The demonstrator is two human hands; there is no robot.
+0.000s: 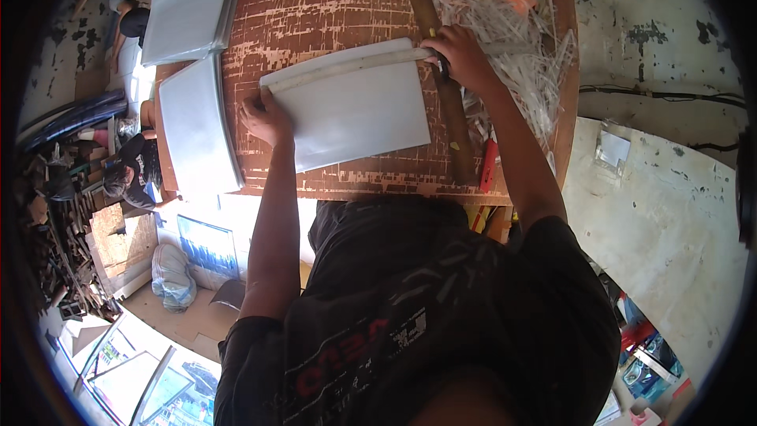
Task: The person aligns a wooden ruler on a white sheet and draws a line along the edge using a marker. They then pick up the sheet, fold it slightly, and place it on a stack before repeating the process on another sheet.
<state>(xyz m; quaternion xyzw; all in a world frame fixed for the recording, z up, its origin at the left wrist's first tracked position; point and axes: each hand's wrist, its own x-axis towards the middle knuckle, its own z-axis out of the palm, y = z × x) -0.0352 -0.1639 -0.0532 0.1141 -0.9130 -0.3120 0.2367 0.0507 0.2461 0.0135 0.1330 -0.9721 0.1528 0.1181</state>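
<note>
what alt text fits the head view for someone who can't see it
A person's left hand touches one end of a long pale strip lying across a whitish sheet, while the right hand grips a small dark object farther along it. Pale stacked sheets lie left, clear scraps right, on a scratched brown table.

The person wears a black, short-sleeved T-shirt [489,323], its left sleeve [251,367] and right sleeve [558,256] both plain black and loosely cut, leaving the left forearm [276,244] and right forearm [524,154] bare down to the left hand [268,120] and right hand [465,59]. Across the chest runs red lettering [343,359] with a small whitish block print [412,330] and scattered grey, streak-like marks [432,276]; the print looks worn, though the steep angle and shadow make that uncertain.
</note>
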